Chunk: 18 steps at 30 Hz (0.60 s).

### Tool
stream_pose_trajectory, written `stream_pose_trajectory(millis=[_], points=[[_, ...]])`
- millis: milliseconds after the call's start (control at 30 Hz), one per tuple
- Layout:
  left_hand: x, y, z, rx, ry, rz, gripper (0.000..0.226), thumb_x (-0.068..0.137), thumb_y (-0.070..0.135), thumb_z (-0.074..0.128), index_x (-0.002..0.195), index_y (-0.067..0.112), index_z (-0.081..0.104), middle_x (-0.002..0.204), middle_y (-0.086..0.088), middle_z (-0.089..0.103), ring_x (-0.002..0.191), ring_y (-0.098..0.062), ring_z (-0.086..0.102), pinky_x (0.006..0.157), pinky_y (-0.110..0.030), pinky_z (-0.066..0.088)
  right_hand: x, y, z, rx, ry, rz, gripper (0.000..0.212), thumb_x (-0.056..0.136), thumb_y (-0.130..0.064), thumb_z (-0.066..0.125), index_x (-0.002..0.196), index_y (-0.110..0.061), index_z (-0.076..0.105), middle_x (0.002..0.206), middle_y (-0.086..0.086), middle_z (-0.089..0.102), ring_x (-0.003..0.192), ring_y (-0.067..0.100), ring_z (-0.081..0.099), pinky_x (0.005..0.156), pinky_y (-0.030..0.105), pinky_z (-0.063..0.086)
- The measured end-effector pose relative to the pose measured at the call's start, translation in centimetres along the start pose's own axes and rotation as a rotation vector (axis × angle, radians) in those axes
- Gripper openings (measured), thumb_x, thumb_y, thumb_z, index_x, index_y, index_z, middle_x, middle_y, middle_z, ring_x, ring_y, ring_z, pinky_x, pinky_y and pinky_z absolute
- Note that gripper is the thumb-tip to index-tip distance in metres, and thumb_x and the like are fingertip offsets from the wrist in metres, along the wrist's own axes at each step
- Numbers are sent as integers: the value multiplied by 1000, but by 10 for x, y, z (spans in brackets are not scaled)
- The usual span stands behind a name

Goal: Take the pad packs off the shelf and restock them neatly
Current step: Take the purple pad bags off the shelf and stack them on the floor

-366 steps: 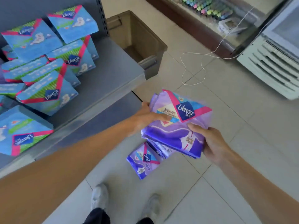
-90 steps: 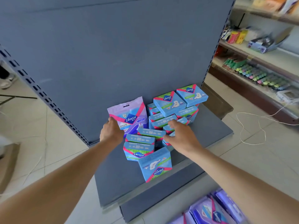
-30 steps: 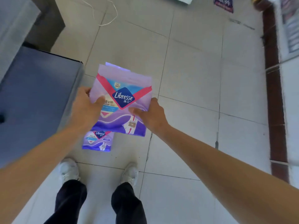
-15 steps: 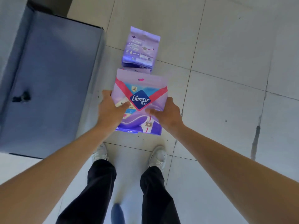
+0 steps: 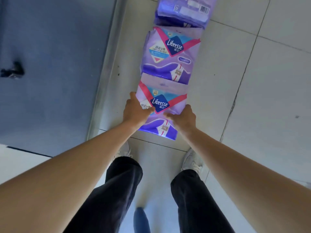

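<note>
Dark trouser legs [image 5: 121,190] and white shoes [image 5: 191,160] stand on the pale tiled floor [image 5: 252,98]. Just ahead, the left hand [image 5: 136,111] and right hand [image 5: 182,117] each pinch a side edge of a purple plastic Libresse pad pack [image 5: 161,101], thumbs on its front, low over the tiles beside the grey-blue shelf base [image 5: 50,64]. Its top edge overlaps a second purple pack [image 5: 170,54] lying face up. Beyond that lies a third purple pack [image 5: 183,12], barcode side up. Half a second ago the held pack was higher, and only the barcode-side pack showed beyond it.
</note>
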<state>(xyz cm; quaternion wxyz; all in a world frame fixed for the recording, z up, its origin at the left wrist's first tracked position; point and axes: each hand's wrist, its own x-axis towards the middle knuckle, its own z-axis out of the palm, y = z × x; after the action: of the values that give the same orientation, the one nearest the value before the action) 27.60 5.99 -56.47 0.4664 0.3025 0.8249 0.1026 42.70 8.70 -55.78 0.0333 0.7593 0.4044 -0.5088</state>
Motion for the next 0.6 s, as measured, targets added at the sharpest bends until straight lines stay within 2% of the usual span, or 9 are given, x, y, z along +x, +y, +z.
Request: stream_pose_trajectory(millis=[133,300,467,600], points=[[22,-13,8,8,-23,-32,69,74,32,79,123,10,36,121,-12,56,106,-26,60,74,-30,47,18,1,18,-10,18,-12,55,78,-29,77,119,-5,47,119,11,61,108,29,59,76,25,41],[28,-21,10,57,-89,-41,67,77,34,76,122,9,33,122,-10,58,106,-27,60,73,-29,45,26,0,29,-35,4,-22,55,81,-25,74,120,-2,43,120,15,60,107,33,59,84,35,47],[34,-25,4,50,-127,-8,62,79,33,75,121,13,34,119,-7,60,106,-23,62,75,-30,52,30,3,32,-35,9,-35,56,80,-29,75,118,-2,43,118,16,60,107,33,60,89,43,51],[32,-23,4,118,-133,-14,62,80,36,73,122,13,35,121,-8,60,106,-24,63,76,-30,53,29,6,33,-42,18,-29,56,80,-30,75,118,-2,43,118,15,60,106,33,60,86,39,50]])
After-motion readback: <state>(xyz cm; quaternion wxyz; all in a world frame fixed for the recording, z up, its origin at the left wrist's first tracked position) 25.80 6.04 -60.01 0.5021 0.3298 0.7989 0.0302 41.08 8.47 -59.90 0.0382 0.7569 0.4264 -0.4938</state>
